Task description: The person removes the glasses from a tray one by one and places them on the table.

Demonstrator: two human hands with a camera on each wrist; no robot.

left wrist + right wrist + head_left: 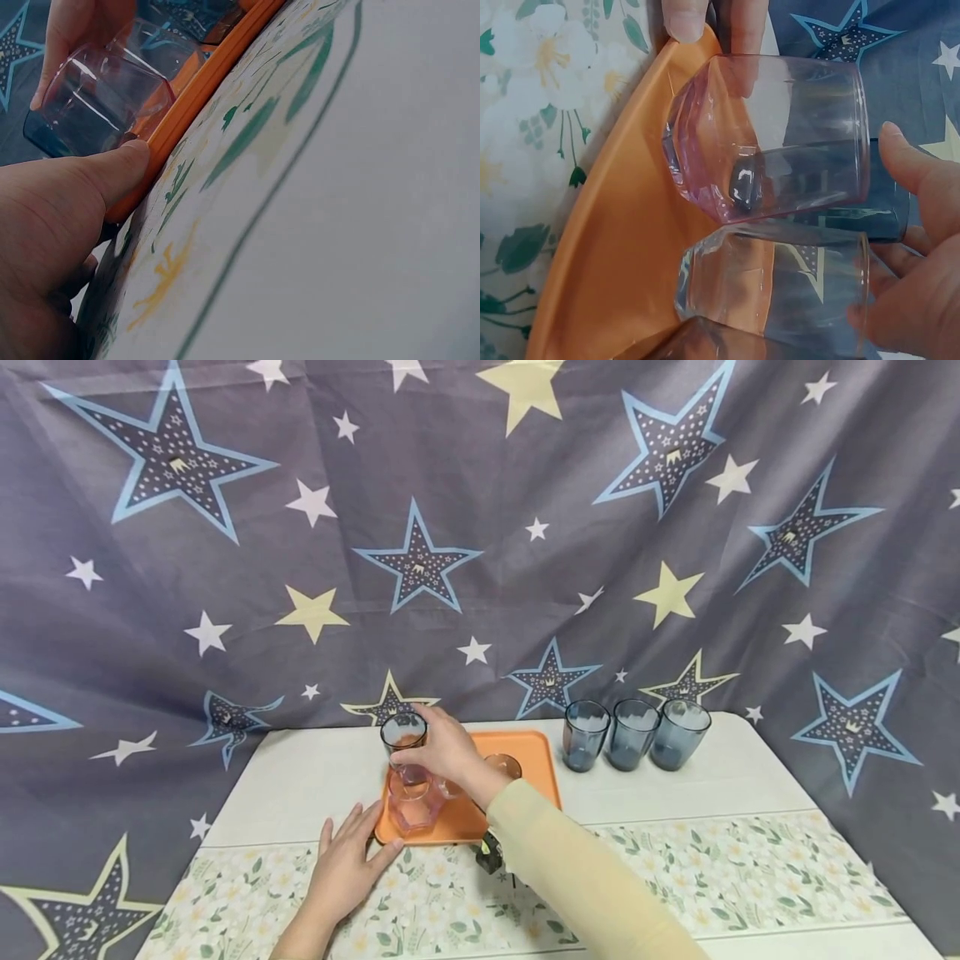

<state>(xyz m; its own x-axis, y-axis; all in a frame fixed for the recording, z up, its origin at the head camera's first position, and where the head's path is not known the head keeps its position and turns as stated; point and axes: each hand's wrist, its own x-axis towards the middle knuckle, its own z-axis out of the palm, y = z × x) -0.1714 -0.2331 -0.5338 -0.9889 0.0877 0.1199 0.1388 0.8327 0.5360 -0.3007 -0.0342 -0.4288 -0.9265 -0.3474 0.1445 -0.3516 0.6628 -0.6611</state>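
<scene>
My right hand (444,748) grips a blue-grey glass (403,737) near its rim, thumb on the near side and fingers on the far side. It stands upright at the back left of an orange tray (536,781); in the right wrist view a pink glass (780,142) partly hides this blue glass (891,196). The pink glass (414,814) sits in the tray's front left part, with a clear glass (780,289) and an amber glass (504,765) beside it. My left hand (345,864) rests at the tray's front left corner, fingers extended and thumb (124,169) against the rim.
Three blue-grey glasses (632,735) stand in a row to the right of the tray. A white table with a floral band (720,877) lies beneath everything. Behind it hangs a dark star-patterned cloth (480,527). A small black object (489,853) shows beside my right sleeve.
</scene>
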